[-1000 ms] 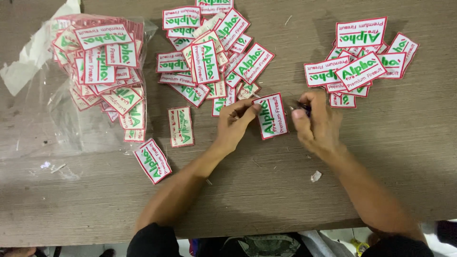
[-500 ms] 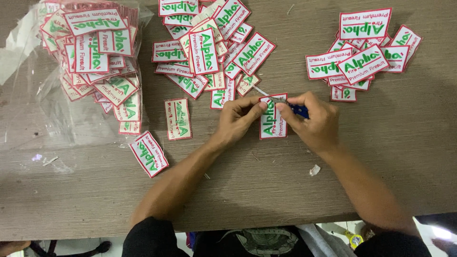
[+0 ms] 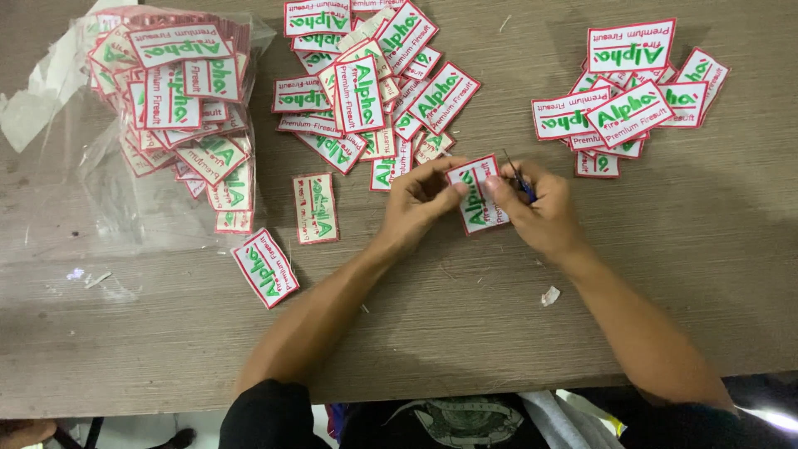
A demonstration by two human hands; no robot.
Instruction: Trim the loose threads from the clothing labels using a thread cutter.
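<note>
A white embroidered patch point(image 3: 475, 196) with a red border and green lettering lies between my hands at the table's middle. My left hand point(image 3: 420, 202) pinches its left edge. My right hand point(image 3: 539, 212) touches its right edge with the thumb and holds small blue-handled snips point(image 3: 520, 181), blades pointing up and away from me.
A heap of like patches point(image 3: 374, 91) lies just beyond my hands, a smaller pile point(image 3: 632, 104) at the far right. A clear plastic bag with more patches point(image 3: 179, 100) sits at the left. Two single patches point(image 3: 315, 208) point(image 3: 264, 268) and a small scrap point(image 3: 549, 296) lie on the wooden table point(image 3: 432, 333).
Both hands have closed in on the patch and it has turned a little; the snips now stick up beside its right edge.
</note>
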